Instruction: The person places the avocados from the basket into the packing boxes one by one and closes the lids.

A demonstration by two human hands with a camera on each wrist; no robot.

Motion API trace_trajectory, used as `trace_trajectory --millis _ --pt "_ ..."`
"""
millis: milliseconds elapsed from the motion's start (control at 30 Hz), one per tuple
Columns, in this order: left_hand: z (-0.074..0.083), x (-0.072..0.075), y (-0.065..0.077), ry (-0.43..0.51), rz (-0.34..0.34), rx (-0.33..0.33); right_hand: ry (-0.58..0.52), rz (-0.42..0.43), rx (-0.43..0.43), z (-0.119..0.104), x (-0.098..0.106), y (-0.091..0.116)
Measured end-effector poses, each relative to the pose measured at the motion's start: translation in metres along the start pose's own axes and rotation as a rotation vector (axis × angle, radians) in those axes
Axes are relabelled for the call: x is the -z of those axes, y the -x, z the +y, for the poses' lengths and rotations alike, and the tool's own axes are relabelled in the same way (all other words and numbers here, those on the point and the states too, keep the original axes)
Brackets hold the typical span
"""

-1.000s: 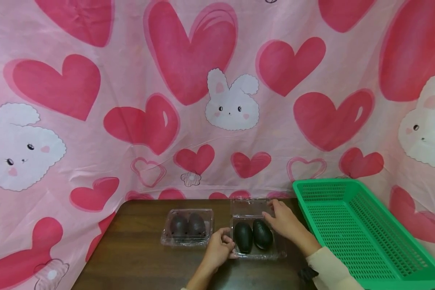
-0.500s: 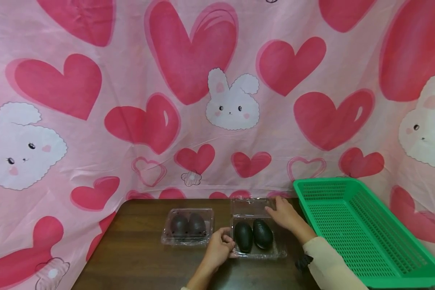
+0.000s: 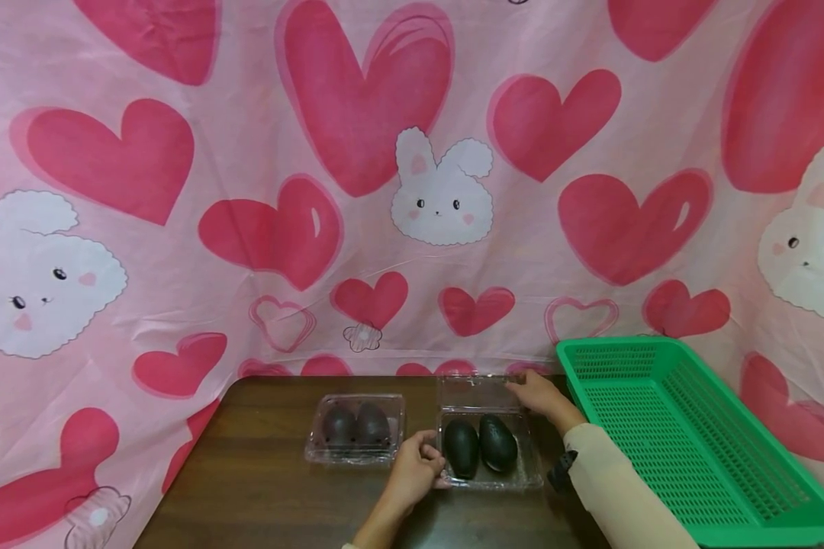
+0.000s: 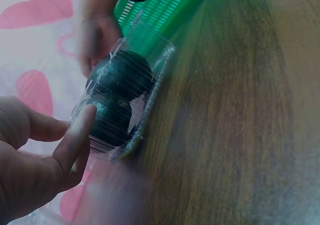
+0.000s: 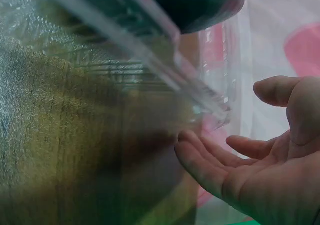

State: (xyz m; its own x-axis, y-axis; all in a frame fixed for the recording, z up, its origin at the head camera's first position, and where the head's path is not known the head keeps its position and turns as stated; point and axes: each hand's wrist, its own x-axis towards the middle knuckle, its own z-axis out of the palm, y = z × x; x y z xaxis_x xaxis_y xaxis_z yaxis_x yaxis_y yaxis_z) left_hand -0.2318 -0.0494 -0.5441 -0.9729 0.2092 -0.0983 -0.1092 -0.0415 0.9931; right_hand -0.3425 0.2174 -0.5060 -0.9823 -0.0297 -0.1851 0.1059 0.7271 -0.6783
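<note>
Two dark, glossy avocados lie side by side in the base of a clear plastic clamshell. Its lid is folded back flat behind the base. My left hand pinches the clamshell's left side, and the left wrist view has the thumb and forefinger right at that wall. My right hand is at the right edge of the lid. Seen from the right wrist, its fingers are loosely bent, the thumb apart from them, with nothing between.
Left of my hands stands a closed clear clamshell with two dark oval fruits inside. A large green plastic basket fills the right side. Pink cloth with hearts hangs behind the wooden table.
My right hand has drawn back to the right across the folded-back lid to its right edge. My left hand and the clamshell have stayed in place.
</note>
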Motion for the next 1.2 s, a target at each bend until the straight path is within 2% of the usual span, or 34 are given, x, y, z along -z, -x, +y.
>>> trace_trajectory --millis 200,500,700,967,1200 --pt "0.000 -0.001 0.000 0.006 0.001 0.005 -0.207 -0.058 -0.057 0.006 -0.004 -0.003" --pt "0.000 -0.001 0.000 -0.009 0.011 -0.003 -0.361 -0.109 -0.116 0.011 -0.007 -0.007" --pt "0.001 -0.002 0.000 -0.019 0.014 -0.006 -0.396 -0.113 -0.114 0.014 -0.008 -0.010" --pt "0.000 -0.001 0.000 -0.013 0.010 -0.008 -0.378 -0.121 -0.106 0.011 -0.003 -0.010" --pt "-0.002 -0.001 -0.001 -0.025 0.013 -0.009 -0.399 -0.082 -0.119 0.008 -0.002 -0.013"
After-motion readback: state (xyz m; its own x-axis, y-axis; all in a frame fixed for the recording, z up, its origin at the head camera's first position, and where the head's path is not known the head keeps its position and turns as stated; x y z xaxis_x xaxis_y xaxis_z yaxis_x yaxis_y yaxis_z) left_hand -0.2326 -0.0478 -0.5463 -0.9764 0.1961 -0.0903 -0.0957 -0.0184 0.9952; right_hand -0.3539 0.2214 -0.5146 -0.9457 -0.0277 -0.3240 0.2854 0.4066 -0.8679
